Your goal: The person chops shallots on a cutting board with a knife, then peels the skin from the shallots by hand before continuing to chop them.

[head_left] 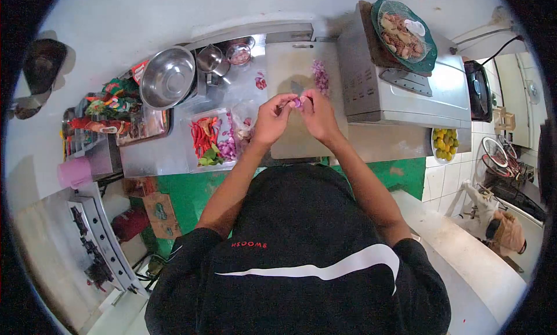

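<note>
Shallot point(298, 103), half hidden by fingertips, pinched in left hand point(272, 120) and right hand point(319, 116), 1 grey blade point(296, 87) partly covered

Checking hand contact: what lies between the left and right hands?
In the head view, a small purple piece, probably shallot, lies between the left hand and the right hand, at their fingertips.

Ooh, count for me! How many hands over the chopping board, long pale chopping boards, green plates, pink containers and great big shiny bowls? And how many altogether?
Hands: 2, the left hand and the right hand
Pale chopping board: 1
Green plate: 1
Pink container: 1
Big shiny bowl: 1
Total: 6
</note>
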Available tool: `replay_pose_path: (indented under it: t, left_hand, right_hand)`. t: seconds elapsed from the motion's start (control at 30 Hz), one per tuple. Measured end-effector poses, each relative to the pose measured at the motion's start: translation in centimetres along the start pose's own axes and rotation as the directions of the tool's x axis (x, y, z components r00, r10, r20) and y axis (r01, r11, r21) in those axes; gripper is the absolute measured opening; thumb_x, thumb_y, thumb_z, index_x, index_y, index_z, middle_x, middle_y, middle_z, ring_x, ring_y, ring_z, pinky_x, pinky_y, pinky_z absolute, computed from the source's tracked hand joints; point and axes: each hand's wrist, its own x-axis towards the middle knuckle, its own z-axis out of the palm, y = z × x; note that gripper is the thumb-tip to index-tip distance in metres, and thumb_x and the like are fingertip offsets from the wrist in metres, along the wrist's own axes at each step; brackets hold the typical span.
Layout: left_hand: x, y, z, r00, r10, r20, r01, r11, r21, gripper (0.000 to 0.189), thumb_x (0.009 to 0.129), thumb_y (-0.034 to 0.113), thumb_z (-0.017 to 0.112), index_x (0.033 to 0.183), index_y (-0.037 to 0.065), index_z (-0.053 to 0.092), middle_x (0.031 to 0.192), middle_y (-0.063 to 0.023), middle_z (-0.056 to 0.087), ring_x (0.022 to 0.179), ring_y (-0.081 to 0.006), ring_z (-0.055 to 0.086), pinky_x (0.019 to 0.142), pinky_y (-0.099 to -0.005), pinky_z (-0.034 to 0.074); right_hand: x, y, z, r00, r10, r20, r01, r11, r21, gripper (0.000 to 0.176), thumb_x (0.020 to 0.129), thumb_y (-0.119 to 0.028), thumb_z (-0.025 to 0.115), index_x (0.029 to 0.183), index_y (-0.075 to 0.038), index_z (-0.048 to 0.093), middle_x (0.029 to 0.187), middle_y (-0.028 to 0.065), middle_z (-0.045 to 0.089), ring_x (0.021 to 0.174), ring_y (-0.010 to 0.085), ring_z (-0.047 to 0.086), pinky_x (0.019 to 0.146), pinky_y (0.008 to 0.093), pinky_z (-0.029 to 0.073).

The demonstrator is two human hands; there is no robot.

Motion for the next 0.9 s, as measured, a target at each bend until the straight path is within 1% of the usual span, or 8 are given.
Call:
replay_pose_path:
  t: [0.1, 0.2, 0.27, 0.47, 0.57, 0.67, 0.77, 0.9]
  left_hand:
    - [0.0, 0.3, 0.0, 1.0, 0.018, 0.022, -0.018, 0.999, 0.026, 0.02, 0.093, 0.003, 0.06, 0.112, -0.002, 0.062, 0.102, -0.0067, 0.067, 0.095, -0.0124, 0.062, 0.085, -0.0255, 0.049]
    - [0.1, 0.6, 0.2, 0.998, 0.064, 0.019, -0.063, 0.995, -0.073, 0.02, 0.092, 0.001, 0.06, 0.112, -0.003, 0.061, 0.104, -0.0077, 0.067, 0.097, -0.0133, 0.062, 0.087, -0.0262, 0.049]
    - [-0.1, 1.4, 0.4, 0.996, 0.083, -0.015, -0.084, 0.964, -0.252, 0.02, 0.091, 0.0, 0.059, 0.112, -0.002, 0.061, 0.107, -0.0085, 0.067, 0.1, -0.014, 0.062, 0.088, -0.0277, 0.049]
    - [0.1, 2.1, -0.2, 0.998, 0.058, -0.04, -0.065, 0.977, -0.204, 0.022, 0.092, -0.002, 0.058, 0.114, -0.002, 0.059, 0.107, -0.0086, 0.066, 0.101, -0.014, 0.062, 0.09, -0.027, 0.048]
    - [0.2, 2.3, -0.2, 0.996, 0.071, -0.053, -0.082, 0.966, -0.244, 0.023, 0.092, -0.002, 0.058, 0.114, -0.002, 0.059, 0.107, -0.0089, 0.066, 0.101, -0.0135, 0.062, 0.09, -0.0265, 0.048]
    - [0.1, 2.7, 0.0, 0.995, 0.077, -0.064, -0.091, 0.966, -0.242, 0.024, 0.091, 0.001, 0.061, 0.115, 0.0, 0.061, 0.106, -0.0059, 0.067, 0.094, -0.0104, 0.063, 0.083, -0.0232, 0.049]
    - [-0.2, 3.6, 0.3, 0.995, 0.06, -0.083, -0.08, 0.958, -0.274, 0.023, 0.091, 0.003, 0.062, 0.114, 0.0, 0.062, 0.104, -0.0059, 0.067, 0.091, -0.0101, 0.063, 0.081, -0.0224, 0.05]
    - [-0.2, 4.0, 0.2, 0.995, -0.033, -0.094, 0.012, 0.976, -0.219, 0.022, 0.09, 0.0, 0.063, 0.112, -0.001, 0.062, 0.106, -0.008, 0.068, 0.097, -0.0126, 0.063, 0.087, -0.0254, 0.049]
  right_hand:
    - [-0.2, -1.1, -0.2, 0.997, 0.071, 0.023, -0.071, 0.997, 0.037, 0.02, 0.093, -0.016, 0.049, 0.091, 0.002, 0.057, 0.079, 0.0153, 0.062, 0.073, 0.0297, 0.061, 0.069, 0.0397, 0.048]
    - [0.0, -0.6, 0.0, 0.991, 0.128, 0.048, -0.133, 0.98, 0.147, 0.021, 0.095, -0.017, 0.048, 0.094, 0.002, 0.056, 0.077, 0.0124, 0.062, 0.073, 0.0224, 0.061, 0.068, 0.0365, 0.048]
    - [0.1, -0.2, 0.1, 0.983, 0.143, 0.111, -0.177, 0.896, 0.407, 0.021, 0.097, -0.017, 0.049, 0.095, 0.002, 0.056, 0.079, 0.0071, 0.062, 0.073, 0.0141, 0.06, 0.067, 0.0305, 0.048]
    - [0.2, -2.4, -0.6, 0.963, 0.249, 0.104, -0.255, 0.714, 0.652, 0.016, 0.095, -0.014, 0.057, 0.1, 0.001, 0.06, 0.092, 0.0044, 0.063, 0.077, 0.0108, 0.06, 0.07, 0.0255, 0.049]
    - [0.2, -3.0, -0.6, 0.99, 0.135, 0.038, -0.133, 0.82, 0.556, 0.017, 0.092, -0.012, 0.063, 0.102, 0.002, 0.062, 0.092, 0.0049, 0.064, 0.078, 0.0097, 0.06, 0.069, 0.0243, 0.049]
    - [0.4, -3.0, -0.6, 0.982, 0.181, 0.044, -0.173, 0.793, 0.585, 0.016, 0.089, -0.01, 0.067, 0.099, 0.001, 0.064, 0.089, 0.0038, 0.065, 0.077, 0.0083, 0.06, 0.069, 0.0229, 0.049]
    - [0.4, -2.8, -0.9, 0.989, 0.141, 0.05, -0.143, 0.797, 0.586, 0.013, 0.089, -0.01, 0.066, 0.095, 0.001, 0.065, 0.085, 0.003, 0.066, 0.076, 0.0079, 0.06, 0.069, 0.0224, 0.049]
    - [0.6, -2.8, -1.0, 0.985, 0.158, 0.069, -0.169, 0.81, 0.562, 0.011, 0.09, -0.009, 0.065, 0.092, 0.001, 0.065, 0.083, 0.0024, 0.065, 0.075, 0.0078, 0.06, 0.069, 0.0219, 0.049]
